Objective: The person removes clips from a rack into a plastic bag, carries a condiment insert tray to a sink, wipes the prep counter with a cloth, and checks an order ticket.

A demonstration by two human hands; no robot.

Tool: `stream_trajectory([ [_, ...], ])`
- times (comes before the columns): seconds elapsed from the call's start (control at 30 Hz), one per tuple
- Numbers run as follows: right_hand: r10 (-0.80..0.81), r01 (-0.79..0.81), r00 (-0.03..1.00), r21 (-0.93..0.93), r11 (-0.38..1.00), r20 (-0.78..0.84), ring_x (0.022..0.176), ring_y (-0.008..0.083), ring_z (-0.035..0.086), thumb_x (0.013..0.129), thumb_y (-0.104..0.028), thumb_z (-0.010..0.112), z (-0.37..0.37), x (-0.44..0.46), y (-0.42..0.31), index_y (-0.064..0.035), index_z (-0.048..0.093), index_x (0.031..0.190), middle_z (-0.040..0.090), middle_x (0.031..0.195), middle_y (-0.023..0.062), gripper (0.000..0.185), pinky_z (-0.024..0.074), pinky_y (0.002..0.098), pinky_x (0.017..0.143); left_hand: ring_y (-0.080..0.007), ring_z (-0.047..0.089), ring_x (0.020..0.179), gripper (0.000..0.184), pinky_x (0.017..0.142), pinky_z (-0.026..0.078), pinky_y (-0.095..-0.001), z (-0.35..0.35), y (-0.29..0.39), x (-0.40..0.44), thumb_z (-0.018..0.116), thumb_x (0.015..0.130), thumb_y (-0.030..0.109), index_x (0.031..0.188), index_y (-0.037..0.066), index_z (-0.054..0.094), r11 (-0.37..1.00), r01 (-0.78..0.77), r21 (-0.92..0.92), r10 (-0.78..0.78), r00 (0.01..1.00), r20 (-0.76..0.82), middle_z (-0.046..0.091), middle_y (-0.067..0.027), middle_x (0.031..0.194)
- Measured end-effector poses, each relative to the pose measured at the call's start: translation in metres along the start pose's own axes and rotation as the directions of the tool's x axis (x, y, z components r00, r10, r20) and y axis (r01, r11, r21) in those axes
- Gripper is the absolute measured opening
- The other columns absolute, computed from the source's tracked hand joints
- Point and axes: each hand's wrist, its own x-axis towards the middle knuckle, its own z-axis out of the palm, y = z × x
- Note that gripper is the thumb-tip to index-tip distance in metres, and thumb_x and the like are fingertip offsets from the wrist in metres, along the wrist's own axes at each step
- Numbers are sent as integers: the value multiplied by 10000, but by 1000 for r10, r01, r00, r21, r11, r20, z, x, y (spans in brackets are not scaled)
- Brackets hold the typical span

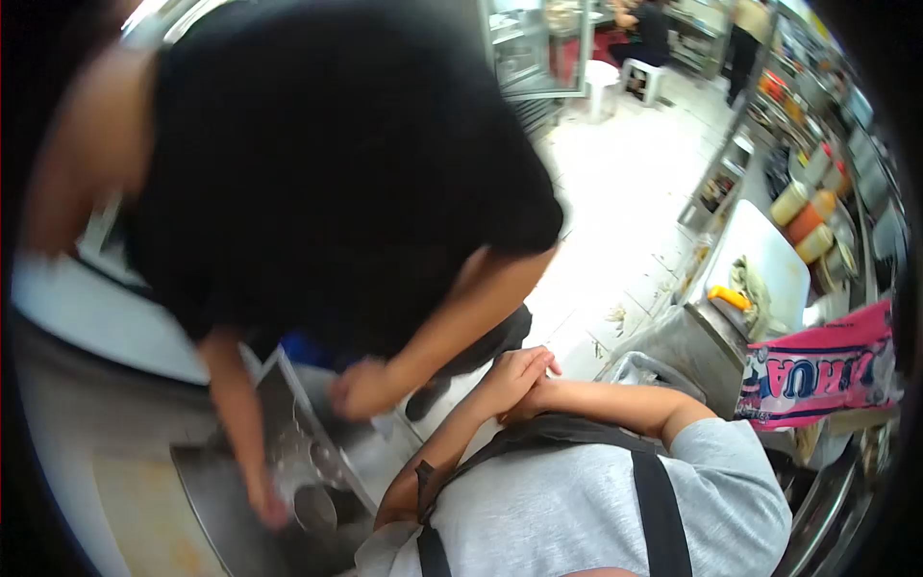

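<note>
My hands are clasped together in front of my waist, just above the black apron [519,430]. My left hand [517,377] lies on top, its fingers closed over my right hand [531,400]. Most of the right hand's fingers are hidden beneath it. I see no object between them. Close on my left, a person in a black shirt [336,173] leans over an open steel compartment [216,481]. One of that person's hands [272,507], blurred, reaches down beside a round metal container [315,507]; the other hand [363,389] is above the compartment's edge.
To my right are a white cutting board [769,260], a yellow-handled tool [731,296] by a cloth [753,288], several sauce bottles [808,216] and a pink printed bag [817,370]. White stools [601,82] and other people [649,34] are farther back on the tiled floor [625,183].
</note>
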Motion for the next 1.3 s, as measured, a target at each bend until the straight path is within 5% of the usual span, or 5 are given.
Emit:
stream_trajectory([
  [0.23,-161,196,950,109,975,-268,967,257,637,875,-415,540,-59,-30,67,-86,667,1066,676,1027,129,401,486,375,841,-163,579,868,330,791,457,-297,52,9,179,463,971,321,1085,30,571,998,-28,54,-20,685,729,629,-131,926],
  [0.93,115,-89,893,80,993,-436,947,225,644,908,-356,541,-343,-106,437,-45,641,1125,679,1038,113,392,492,331,822,-116,488,1125,491,940,427,-274,-23,-5,684,539,943,421,1234,25,524,801,581,-145,-96,363,927,539,-68,1229],
  [1.13,330,-312,785,126,942,-524,942,216,646,918,-339,541,-447,-148,548,-33,634,1142,679,1042,108,391,494,318,817,-112,558,885,439,743,473,-271,4,3,845,708,820,411,1073,68,598,912,368,180,-208,37,977,608,-33,986],
  [1.23,530,-399,609,350,848,-590,939,211,647,923,-330,541,-465,-187,623,-27,630,1151,680,1043,106,390,495,312,815,-131,576,790,394,675,476,-291,25,-21,930,744,770,378,991,72,633,1000,-7,27,-26,109,994,623,-47,914],
  [1.3,646,-162,446,654,739,-620,923,230,651,901,-314,576,-443,-215,684,-27,632,1150,683,1018,106,385,502,323,798,-246,619,863,358,750,492,-365,3,-4,1006,767,713,318,976,102,655,870,-442,220,4,453,891,650,-117,946],
])
